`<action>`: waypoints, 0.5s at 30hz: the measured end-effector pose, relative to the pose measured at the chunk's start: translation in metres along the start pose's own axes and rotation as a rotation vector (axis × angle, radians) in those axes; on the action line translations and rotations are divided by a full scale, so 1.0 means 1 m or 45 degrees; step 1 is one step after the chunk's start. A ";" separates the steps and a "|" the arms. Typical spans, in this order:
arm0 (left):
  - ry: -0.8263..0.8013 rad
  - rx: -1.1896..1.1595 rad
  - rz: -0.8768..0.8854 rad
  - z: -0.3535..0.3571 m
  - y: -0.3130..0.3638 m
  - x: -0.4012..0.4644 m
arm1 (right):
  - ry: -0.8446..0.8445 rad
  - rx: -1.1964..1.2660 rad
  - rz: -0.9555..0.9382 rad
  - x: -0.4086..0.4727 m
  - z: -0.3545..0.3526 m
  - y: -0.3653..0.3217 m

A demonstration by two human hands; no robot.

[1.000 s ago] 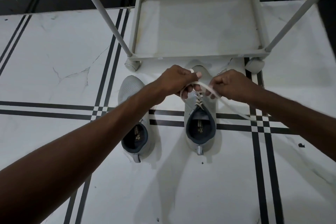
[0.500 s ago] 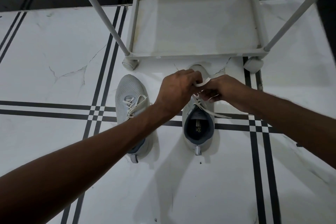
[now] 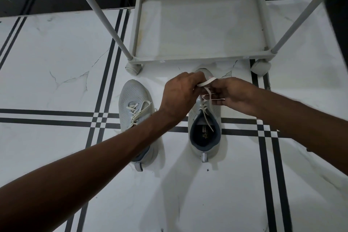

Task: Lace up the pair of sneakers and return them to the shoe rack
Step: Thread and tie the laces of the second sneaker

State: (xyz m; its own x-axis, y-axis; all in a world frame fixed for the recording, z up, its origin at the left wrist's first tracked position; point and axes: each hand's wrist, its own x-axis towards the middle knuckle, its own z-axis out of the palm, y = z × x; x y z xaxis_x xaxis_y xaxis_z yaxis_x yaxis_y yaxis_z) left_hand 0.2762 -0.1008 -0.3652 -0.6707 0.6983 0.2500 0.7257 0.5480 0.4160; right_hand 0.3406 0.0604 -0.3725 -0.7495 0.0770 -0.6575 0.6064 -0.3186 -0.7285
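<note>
Two light grey sneakers stand on the floor, toes toward the rack. The left sneaker (image 3: 132, 103) has its white laces threaded and loose on top; my left forearm crosses its heel. Over the toe half of the right sneaker (image 3: 205, 133), my left hand (image 3: 178, 96) and my right hand (image 3: 235, 94) meet, both pinching its white lace (image 3: 206, 82). A loop of lace arches between the fingers, and one loose end hangs down into the dark shoe opening.
The grey shoe rack (image 3: 199, 60) stands just beyond the sneakers, its bottom shelf bare, on round feet (image 3: 133, 68). Slanted rack posts (image 3: 98, 13) rise left and right. The floor is white marble tile with black stripes; a dark skirting runs along the wall.
My hands have drawn closer together over the right sneaker's toe. The lace end that trailed out to the right now hangs into the shoe opening. The left sneaker's laces have come into sight.
</note>
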 end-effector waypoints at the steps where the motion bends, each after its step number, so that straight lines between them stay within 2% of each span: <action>1: -0.035 -0.033 -0.041 0.000 0.000 -0.002 | 0.012 0.053 0.019 0.000 0.000 -0.002; 3: -0.130 -0.259 -0.191 -0.001 0.001 -0.006 | 0.061 0.149 0.044 0.001 -0.002 -0.004; 5: -0.208 -0.577 -0.433 -0.003 -0.001 -0.012 | 0.115 0.297 0.091 0.000 -0.005 -0.004; 7: -0.253 -0.873 -0.783 -0.005 -0.011 -0.022 | 0.205 0.452 0.133 -0.002 -0.014 0.000; 9: -0.284 -1.140 -1.179 -0.006 -0.025 -0.035 | 0.372 0.462 0.173 -0.003 -0.028 0.005; 12: -0.341 -1.157 -1.582 -0.013 -0.036 -0.050 | 0.614 0.244 0.221 -0.003 -0.054 0.018; 15: -0.467 -1.068 -1.630 -0.009 -0.045 -0.057 | 0.645 0.038 0.296 -0.005 -0.061 0.036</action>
State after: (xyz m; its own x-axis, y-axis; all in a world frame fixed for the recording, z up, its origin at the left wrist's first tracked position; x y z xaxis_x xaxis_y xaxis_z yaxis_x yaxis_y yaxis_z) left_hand 0.2798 -0.1693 -0.3903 -0.5866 0.1271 -0.7998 -0.6443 0.5251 0.5560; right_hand 0.3820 0.1056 -0.4076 -0.3712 0.4440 -0.8156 0.7271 -0.4074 -0.5526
